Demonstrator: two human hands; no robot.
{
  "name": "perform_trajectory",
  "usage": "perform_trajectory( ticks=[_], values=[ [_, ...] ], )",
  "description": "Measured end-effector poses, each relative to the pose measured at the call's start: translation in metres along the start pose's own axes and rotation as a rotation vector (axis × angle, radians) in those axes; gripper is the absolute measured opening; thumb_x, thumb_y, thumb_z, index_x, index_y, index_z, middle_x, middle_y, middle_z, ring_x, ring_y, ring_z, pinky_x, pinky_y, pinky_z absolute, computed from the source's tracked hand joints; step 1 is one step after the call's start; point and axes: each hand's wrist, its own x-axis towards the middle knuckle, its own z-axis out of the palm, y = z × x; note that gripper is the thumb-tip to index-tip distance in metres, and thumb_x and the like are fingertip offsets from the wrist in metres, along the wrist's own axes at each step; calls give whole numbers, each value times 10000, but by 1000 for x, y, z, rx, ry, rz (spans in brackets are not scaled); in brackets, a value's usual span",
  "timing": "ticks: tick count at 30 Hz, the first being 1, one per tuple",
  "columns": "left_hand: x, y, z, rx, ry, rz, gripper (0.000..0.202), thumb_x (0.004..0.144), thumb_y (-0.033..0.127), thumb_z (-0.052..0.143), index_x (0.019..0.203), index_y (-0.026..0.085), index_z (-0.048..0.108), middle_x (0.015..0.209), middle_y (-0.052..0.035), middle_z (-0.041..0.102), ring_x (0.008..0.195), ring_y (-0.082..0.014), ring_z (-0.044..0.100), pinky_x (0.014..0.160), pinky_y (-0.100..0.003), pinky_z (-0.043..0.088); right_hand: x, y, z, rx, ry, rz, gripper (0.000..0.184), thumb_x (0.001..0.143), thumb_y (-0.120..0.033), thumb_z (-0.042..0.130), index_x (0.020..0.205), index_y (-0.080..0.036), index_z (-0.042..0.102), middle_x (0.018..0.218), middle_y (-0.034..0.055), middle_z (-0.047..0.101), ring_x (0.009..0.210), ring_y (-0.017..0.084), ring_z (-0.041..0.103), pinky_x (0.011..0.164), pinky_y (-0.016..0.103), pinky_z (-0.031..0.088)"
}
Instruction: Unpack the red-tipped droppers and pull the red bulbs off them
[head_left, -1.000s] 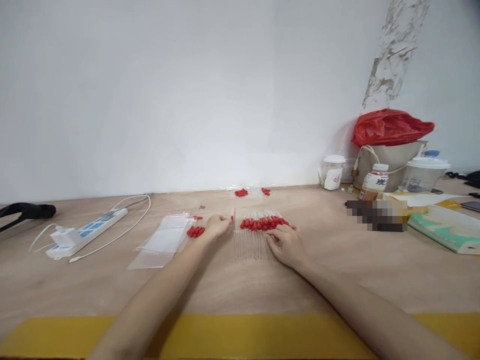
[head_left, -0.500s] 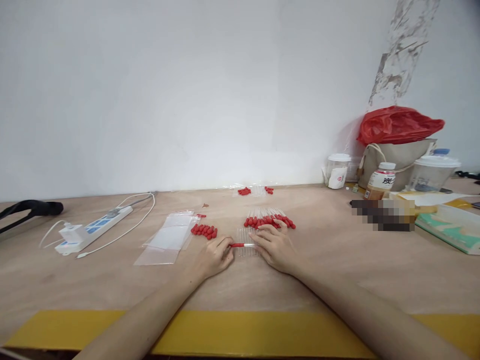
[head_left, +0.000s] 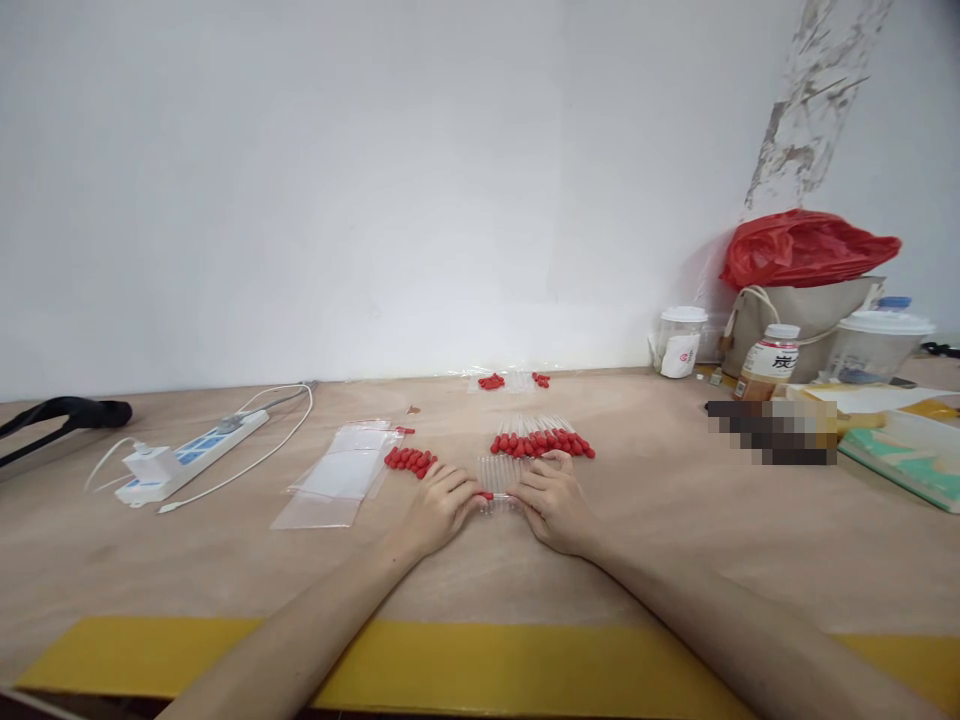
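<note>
My left hand [head_left: 442, 510] is closed, thumb and fingers pinching a red rubber dropper bulb [head_left: 487, 496]. Opposite it, my right hand [head_left: 556, 508] grips a thin glass tube [head_left: 501, 498], whose left end meets the bulb; how far the tube sits inside is hidden by the fingers. Beneath and behind them lies a row of bare glass tubes [head_left: 496, 468]. Several loose red bulbs [head_left: 409, 460] are heaped beyond my left hand. Just past my right hand, glass droppers with red bulbs [head_left: 541, 443] lie side by side, bulbs toward me.
Flat clear plastic bags [head_left: 330, 490] lie left of the loose bulbs. Bagged red bulbs [head_left: 491, 382] rest near the wall. A power strip [head_left: 199, 455] with white cables is at left. Bottle [head_left: 769, 365], lidded cup [head_left: 679, 343] and red plastic bag [head_left: 810, 250] stand at right.
My left hand has moved right, toward my right hand, with the red bulb. Less of the bulb and tube shows between my hands. The camera view has shifted slightly.
</note>
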Motion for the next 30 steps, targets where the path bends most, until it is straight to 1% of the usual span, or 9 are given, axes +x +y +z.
perform_trajectory(
  ticks=[6, 9, 12, 15, 17, 20, 23, 26, 30],
  values=[
    [1, 0, -5, 37, 31, 109, 224, 866, 237, 399, 730, 167, 564, 700, -31, 591, 714, -146, 517, 751, -330, 373, -5, 3, -3, 16, 63, -61, 217, 834, -196, 418, 749, -205, 617, 567, -16, 526, 675, 118, 424, 843, 359, 202],
    [-8, -9, -15, 44, 69, 67, 217, 860, 186, 384, 751, 171, 570, 758, -46, 600, 767, -159, 531, 749, -335, 395, -13, 16, -9, 23, 88, 11, 208, 821, -198, 443, 708, -204, 617, 574, -15, 551, 674, 116, 441, 833, 344, 215],
    [-16, -19, -24, 20, 134, -26, 164, 848, 205, 422, 826, 187, 584, 850, -54, 608, 826, -167, 542, 754, -325, 421, -19, 29, -16, 24, 122, 180, 226, 841, -224, 437, 728, -213, 633, 646, -5, 615, 651, 112, 465, 808, 337, 223],
    [-15, -27, -27, -67, 222, -154, 168, 841, 232, 439, 883, 199, 598, 886, -48, 600, 836, -156, 553, 752, -293, 442, -17, 29, -18, 85, 115, 209, 205, 841, -278, 460, 776, -238, 650, 691, -3, 651, 630, 110, 496, 785, 331, 229],
    [-12, -37, -27, -88, 316, -306, 204, 838, 236, 426, 920, 196, 609, 898, -52, 583, 848, -157, 556, 762, -285, 448, -13, 22, -16, 137, 103, 207, 191, 837, -285, 467, 795, -235, 647, 722, -2, 662, 636, 111, 520, 773, 322, 240],
    [-10, -62, -30, -27, 424, -587, 275, 813, 223, 403, 980, 178, 617, 909, -72, 557, 875, -184, 554, 777, -305, 449, -3, 10, -12, 180, 102, 231, 201, 841, -220, 428, 889, -203, 623, 797, 22, 666, 698, 124, 551, 736, 299, 267],
    [-17, -93, -35, 45, 370, -778, 330, 772, 213, 398, 1018, 162, 611, 848, -78, 576, 848, -211, 557, 768, -339, 446, 10, 3, -4, 177, 64, 217, 215, 821, -185, 421, 935, -174, 604, 811, 41, 662, 728, 136, 555, 711, 286, 285],
    [-25, -114, -35, -13, 365, -843, 348, 753, 269, 432, 1050, 155, 572, 833, -65, 608, 789, -196, 573, 719, -315, 457, 29, -2, 9, 118, 18, 172, 197, 814, -177, 425, 855, -169, 618, 722, 28, 652, 664, 123, 538, 736, 293, 280],
    [-29, -120, -29, -72, 373, -845, 312, 724, 348, 489, 970, 168, 560, 829, -44, 627, 754, -173, 589, 670, -267, 459, 55, -14, 28, -32, -80, 74, 205, 809, -162, 420, 754, -159, 617, 721, 48, 634, 721, 141, 523, 767, 315, 255]
  ],
)
